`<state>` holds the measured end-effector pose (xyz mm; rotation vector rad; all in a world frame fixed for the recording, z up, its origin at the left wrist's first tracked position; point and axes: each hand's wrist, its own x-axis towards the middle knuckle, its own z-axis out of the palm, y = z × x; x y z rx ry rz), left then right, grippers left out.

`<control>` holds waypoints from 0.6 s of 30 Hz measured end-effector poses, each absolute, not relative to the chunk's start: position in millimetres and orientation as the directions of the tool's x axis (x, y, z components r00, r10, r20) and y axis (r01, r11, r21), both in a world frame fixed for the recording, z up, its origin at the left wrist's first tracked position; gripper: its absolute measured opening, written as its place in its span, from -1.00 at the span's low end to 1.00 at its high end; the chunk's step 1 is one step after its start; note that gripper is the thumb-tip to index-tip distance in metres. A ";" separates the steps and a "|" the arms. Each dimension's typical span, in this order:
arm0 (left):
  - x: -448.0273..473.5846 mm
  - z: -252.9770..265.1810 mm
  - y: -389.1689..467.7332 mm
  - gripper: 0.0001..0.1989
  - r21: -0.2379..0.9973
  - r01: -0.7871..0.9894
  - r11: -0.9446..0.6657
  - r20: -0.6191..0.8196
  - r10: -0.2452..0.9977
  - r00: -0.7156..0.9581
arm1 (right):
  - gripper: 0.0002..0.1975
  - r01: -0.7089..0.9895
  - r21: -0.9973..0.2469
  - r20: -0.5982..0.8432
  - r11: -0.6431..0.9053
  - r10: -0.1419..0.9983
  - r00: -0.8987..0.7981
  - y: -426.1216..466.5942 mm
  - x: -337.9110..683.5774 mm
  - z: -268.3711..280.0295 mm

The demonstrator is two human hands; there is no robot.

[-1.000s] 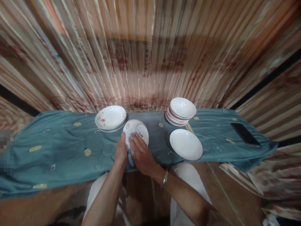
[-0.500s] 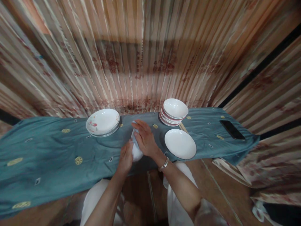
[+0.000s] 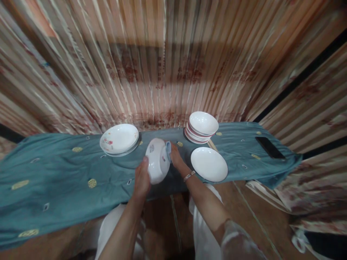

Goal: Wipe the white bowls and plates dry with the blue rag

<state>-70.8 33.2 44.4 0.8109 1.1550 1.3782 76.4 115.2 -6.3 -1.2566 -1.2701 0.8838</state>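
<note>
The left hand (image 3: 142, 178) gripped a glossy white ceramic bowl (image 3: 156, 168) near its rim, the thumb pressed against the outer wall and the other fingers mostly hidden. The bowl was tipped on its side with its foot turned toward the right, between the left hand and the right hand (image 3: 176, 157) and over the near part of a worktop draped in patterned teal fabric (image 3: 67, 168); the gap beneath it could not be judged. The right hand's fingers looked closed on a folded pale blue cloth (image 3: 168, 150), which touched the bowl near its foot, though most of those fingertips were out of sight. The likeliest trouble was a slip: the glazed wall was smooth and curved, the left hand held one side only, and a hard push or twist through the cloth could have rolled the bowl out of that hold. Dropped so near the front edge, it might have gone to the floor and broken. A wide swing to the right could have knocked the shallow white plate (image 3: 209, 164), which lay beside the right forearm and close to that edge, or jarred the tall stack of red-banded white bowls (image 3: 202, 126) behind it. The stack of white floral plates (image 3: 119, 139), farther left, seemed less exposed, standing low and apart from both hands.
</note>
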 end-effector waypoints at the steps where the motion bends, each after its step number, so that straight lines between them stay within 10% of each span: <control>1: -71.0 43.8 35.9 -0.49 0.918 -0.386 0.094 -0.166 0.974 -0.157 | -0.59 0.173 -0.976 0.160 0.132 0.974 0.161 115.2 74.2 -11.4; 18: -75.9 50.7 67.2 -0.59 0.712 -0.701 0.026 -0.347 0.882 -0.319 | -0.40 0.191 -0.976 0.161 0.107 0.943 0.292 38.5 35.2 -44.3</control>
